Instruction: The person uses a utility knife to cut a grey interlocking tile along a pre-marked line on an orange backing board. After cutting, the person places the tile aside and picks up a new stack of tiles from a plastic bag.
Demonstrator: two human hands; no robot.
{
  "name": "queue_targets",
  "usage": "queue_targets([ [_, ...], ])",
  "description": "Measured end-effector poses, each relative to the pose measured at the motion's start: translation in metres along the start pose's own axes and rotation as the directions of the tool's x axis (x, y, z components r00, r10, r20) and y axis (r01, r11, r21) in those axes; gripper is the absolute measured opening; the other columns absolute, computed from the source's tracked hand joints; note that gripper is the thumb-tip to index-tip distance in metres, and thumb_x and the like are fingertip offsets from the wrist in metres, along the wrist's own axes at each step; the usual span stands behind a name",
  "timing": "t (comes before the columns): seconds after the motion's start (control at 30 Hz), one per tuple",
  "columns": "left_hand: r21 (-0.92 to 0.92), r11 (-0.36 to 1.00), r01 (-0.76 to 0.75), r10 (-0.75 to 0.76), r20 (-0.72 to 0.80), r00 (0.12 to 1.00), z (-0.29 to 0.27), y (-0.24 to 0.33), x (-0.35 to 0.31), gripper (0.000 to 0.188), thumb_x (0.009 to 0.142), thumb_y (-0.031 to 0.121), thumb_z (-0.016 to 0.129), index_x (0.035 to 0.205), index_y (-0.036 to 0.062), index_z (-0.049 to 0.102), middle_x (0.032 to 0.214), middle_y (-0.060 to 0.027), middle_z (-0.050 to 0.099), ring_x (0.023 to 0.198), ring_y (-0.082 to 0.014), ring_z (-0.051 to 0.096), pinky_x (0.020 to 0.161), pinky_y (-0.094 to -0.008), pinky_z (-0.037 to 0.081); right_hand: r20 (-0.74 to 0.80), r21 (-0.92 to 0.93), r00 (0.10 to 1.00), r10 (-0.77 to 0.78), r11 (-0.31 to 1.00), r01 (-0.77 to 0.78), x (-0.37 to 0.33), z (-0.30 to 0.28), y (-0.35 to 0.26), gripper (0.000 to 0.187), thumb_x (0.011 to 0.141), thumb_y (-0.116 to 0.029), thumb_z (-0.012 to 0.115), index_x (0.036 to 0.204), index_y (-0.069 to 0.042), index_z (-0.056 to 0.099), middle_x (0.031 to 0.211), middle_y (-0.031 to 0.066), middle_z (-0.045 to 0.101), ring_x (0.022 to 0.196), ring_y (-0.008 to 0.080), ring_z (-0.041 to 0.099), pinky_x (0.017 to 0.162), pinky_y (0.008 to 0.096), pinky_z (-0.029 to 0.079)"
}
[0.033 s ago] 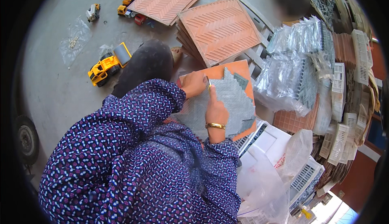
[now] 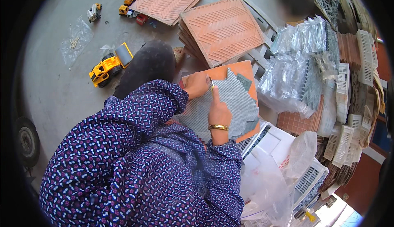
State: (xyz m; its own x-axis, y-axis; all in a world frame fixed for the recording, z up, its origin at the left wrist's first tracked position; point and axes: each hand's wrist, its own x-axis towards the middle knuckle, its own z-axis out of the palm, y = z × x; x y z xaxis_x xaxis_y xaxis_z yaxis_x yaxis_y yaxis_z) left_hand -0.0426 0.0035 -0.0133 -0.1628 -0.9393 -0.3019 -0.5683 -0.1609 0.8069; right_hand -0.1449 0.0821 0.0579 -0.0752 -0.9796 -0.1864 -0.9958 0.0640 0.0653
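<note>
A: What's w/ the hands?
B: Left hand (image 2: pixel 197 85) lies on the top left corner of a grey mesh sheet (image 2: pixel 230 104), fingers curled at its edge. Right hand (image 2: pixel 218 111), gold bangle (image 2: pixel 218 127) at the wrist, rests on the sheet w/ index finger out straight, others folded; no pinch visible.

A: Where's the sheet?
B: On an orange board (image 2: pixel 242 69) in front of the person, just below a stack of terracotta tiles (image 2: pixel 221 28).

A: Nearby?
B: Bagged mesh pieces (image 2: pixel 299 63) at right; yellow toy loader (image 2: pixel 107 65) on the floor (image 2: pixel 53 95) at left.
</note>
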Motion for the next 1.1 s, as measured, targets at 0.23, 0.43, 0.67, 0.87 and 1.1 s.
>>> queue_targets([
  [0.23,0.021,1.0,-0.007,0.008,-0.025,1.0,0.001,0.001,0.0,0.005,0.065,0.01,0.056,0.063,0.006,0.058,0.065,-0.0136,0.059,0.064,-0.0305,0.058,0.057,-0.0389,0.044,0.093,0.023,0.996,0.0,1.0,-0.002,-0.007,-0.002,0.009,0.058,0.077,-0.01,0.048,0.131,-0.028,0.032,0.057,0.0108,0.051,0.048,0.0279,0.055,0.044,0.0387,0.045],
  [0.43,0.011,1.0,-0.018,0.018,0.004,1.0,0.001,0.0,0.001,0.007,0.066,0.012,0.059,0.065,0.0059,0.059,0.065,-0.0129,0.06,0.064,-0.0294,0.059,0.058,-0.038,0.044,0.108,0.252,0.992,-0.066,0.967,0.037,-0.014,-0.007,0.024,0.057,0.079,-0.015,0.053,0.13,-0.027,0.031,0.06,0.0129,0.056,0.052,0.0295,0.055,0.047,0.0397,0.044],
  [0.67,0.028,0.999,-0.031,0.03,0.028,0.999,-0.001,-0.001,0.002,0.008,0.066,0.013,0.059,0.066,0.0054,0.06,0.066,-0.0131,0.06,0.065,-0.0283,0.059,0.058,-0.0375,0.045,0.143,0.209,0.99,-0.007,0.978,-0.024,0.0,-0.009,0.013,0.049,0.079,-0.016,0.05,0.125,-0.025,0.038,0.061,0.0158,0.057,0.053,0.0322,0.056,0.046,0.0411,0.043],
  [0.87,-0.011,0.999,-0.044,0.044,0.041,0.998,-0.002,0.002,0.002,0.008,0.066,0.013,0.061,0.066,0.005,0.06,0.066,-0.013,0.06,0.064,-0.0276,0.059,0.057,-0.0369,0.045,0.123,0.159,0.992,0.04,0.986,-0.059,-0.011,-0.008,0.009,0.046,0.081,-0.016,0.048,0.125,-0.023,0.039,0.06,0.0151,0.056,0.052,0.0315,0.056,0.045,0.0418,0.042],
  [1.1,-0.074,0.997,-0.032,0.034,0.019,0.999,-0.004,-0.004,0.0,0.009,0.065,0.013,0.063,0.066,0.0036,0.06,0.064,-0.012,0.059,0.061,-0.025,0.058,0.055,-0.0343,0.043,0.061,0.272,0.998,0.006,0.962,-0.023,-0.034,0.005,0.019,0.05,0.08,-0.016,0.051,0.127,-0.022,0.037,0.062,0.0178,0.056,0.054,0.0332,0.055,0.047,0.0414,0.042],
])
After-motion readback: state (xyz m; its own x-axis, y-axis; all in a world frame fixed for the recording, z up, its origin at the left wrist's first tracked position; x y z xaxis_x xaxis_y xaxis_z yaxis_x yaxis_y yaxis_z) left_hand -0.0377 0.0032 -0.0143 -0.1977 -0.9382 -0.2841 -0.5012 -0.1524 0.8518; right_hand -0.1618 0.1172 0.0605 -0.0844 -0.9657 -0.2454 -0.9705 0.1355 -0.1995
